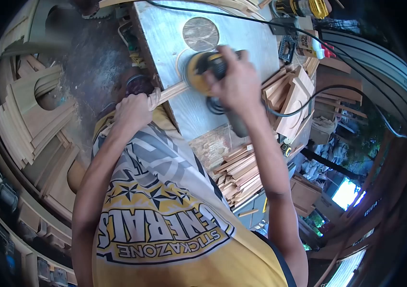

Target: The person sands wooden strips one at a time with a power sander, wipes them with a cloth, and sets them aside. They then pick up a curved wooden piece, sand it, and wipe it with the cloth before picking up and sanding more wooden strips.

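A yellow and black power sander (204,71) is in my right hand (236,86), whose fingers wrap over its top and look slightly blurred. The sander's pad rests over the end of a thin wooden strip (174,91) on the pale worktop (194,115). My left hand (136,107) is closed round the strip's near end, just past the worktop's left edge. Beyond the sander, a round opening (201,34) shows in the pale board. A dark hose or dust part (234,123) hangs below my right wrist.
Stacked wood pieces (244,174) lie near the worktop's lower right, with more pieces (289,100) at its right. Black cables (328,91) loop from the right. Glue bottles (309,45) and a yellow tool (304,7) stand at the back right. Curved boards (31,115) lie at the left.
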{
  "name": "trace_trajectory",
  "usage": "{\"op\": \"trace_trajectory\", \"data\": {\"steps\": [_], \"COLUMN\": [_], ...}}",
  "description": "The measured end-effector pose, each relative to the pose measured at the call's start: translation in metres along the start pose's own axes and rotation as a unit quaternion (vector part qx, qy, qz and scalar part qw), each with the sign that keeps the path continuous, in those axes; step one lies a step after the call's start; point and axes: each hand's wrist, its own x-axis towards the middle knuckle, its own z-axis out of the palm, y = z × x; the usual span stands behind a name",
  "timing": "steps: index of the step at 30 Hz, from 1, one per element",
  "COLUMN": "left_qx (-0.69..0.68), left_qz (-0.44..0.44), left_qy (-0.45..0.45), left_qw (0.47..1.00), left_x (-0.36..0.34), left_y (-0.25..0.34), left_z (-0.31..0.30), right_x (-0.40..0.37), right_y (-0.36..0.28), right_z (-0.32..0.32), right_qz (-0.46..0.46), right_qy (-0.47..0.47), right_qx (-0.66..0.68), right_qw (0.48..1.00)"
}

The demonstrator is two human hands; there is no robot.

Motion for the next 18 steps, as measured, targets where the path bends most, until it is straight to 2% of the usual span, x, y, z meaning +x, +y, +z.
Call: {"op": "trace_trajectory", "data": {"steps": [2,5,8,11,14,18], "left_qx": [-0.005,-0.007,-0.001,0.001,0.016,-0.006], "left_qz": [0.002,0.01,0.035,0.021,0.019,0.02], "left_qy": [-0.004,-0.006,0.011,-0.016,-0.016,-0.022], "left_qw": [1.0,1.0,0.999,1.0,1.0,1.0], "left_x": [0.001,0.005,0.011,0.011,0.005,0.003], "left_y": [-0.002,0.0,0.003,0.005,-0.002,0.002], "left_z": [-0.003,-0.007,-0.008,-0.004,-0.007,-0.013], "right_x": [0.022,0.023,-0.007,-0.03,-0.025,-0.003], "right_y": [0.029,0.033,-0.017,-0.062,-0.04,0.011], "right_z": [-0.001,-0.003,-0.001,-0.001,0.003,-0.002], "right_qz": [0.029,0.029,-0.02,-0.088,-0.056,0.01], "right_qy": [0.012,0.009,-0.012,-0.066,-0.045,-0.003], "right_qx": [-0.023,-0.024,0.004,0.01,0.037,-0.021], "right_qw": [0.999,0.999,1.0,0.994,0.997,1.0]}}
